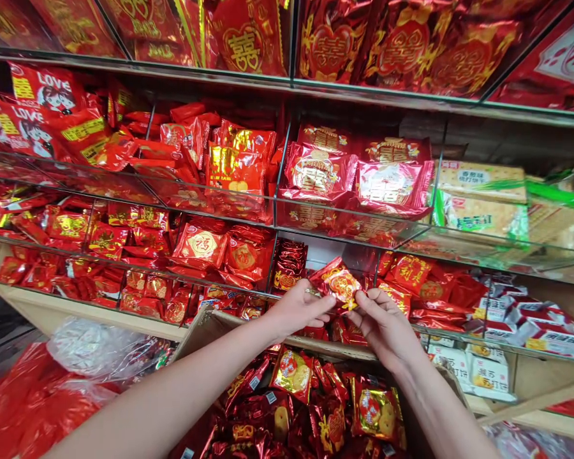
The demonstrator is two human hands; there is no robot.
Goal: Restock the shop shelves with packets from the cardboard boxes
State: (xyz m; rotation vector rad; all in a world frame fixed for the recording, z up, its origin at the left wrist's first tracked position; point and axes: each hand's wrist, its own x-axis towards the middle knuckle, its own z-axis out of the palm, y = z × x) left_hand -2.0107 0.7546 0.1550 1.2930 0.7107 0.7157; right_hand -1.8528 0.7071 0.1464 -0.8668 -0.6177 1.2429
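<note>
A red and gold snack packet (pixel 340 285) is held between both hands, in front of a shelf compartment. My left hand (pixel 296 310) has its fingers closed on the packet's left side, and a ring shows on one finger. Thumb and fingers of my right hand (pixel 381 322) pinch its lower right corner. Beneath both hands stands an open cardboard box (pixel 196 326) filled with similar shiny wrapped packets (pixel 294 375). Behind the held packet, a shelf compartment has a stack of dark red packets (pixel 291 260) at its left side.
Clear-fronted shelves (pixel 210 213) hold red packets in divided compartments. Green-edged cracker packs (pixel 481 191) sit at right, with white-and-red packets (pixel 530 315) below. Red plastic bags (pixel 38 401) and a clear bag (pixel 88 347) lie at lower left. A shelf ledge overhangs above.
</note>
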